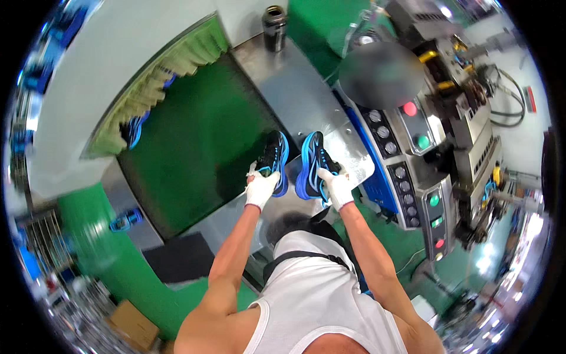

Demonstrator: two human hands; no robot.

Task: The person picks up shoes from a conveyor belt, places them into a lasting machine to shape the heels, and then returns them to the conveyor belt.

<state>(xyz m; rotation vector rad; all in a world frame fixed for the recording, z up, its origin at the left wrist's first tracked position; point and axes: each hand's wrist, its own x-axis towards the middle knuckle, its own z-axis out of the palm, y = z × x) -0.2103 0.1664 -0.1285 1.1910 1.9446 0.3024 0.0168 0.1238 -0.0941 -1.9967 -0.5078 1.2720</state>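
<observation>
My left hand [262,189], in a white glove, is closed around the heel end of a black and blue sneaker [273,152]. A matching sneaker [311,156] is gripped at its heel end by my right hand [338,188], gloved the same way. The two shoes stand side by side with a narrow gap between them, toes pointing away from me and soles turned toward each other. They are over the metal tabletop [348,147] beside the green conveyor belt [194,124]. My fingers are partly hidden behind the shoes.
On the left, a pleated fabric curtain [168,74] hangs over the belt, with another sneaker [135,130] under its edge. A dark bottle [275,29] stands at the far metal corner. To the right is a machine with a knob panel [383,133] and coloured buttons. A blue shoe [126,220] lies at left.
</observation>
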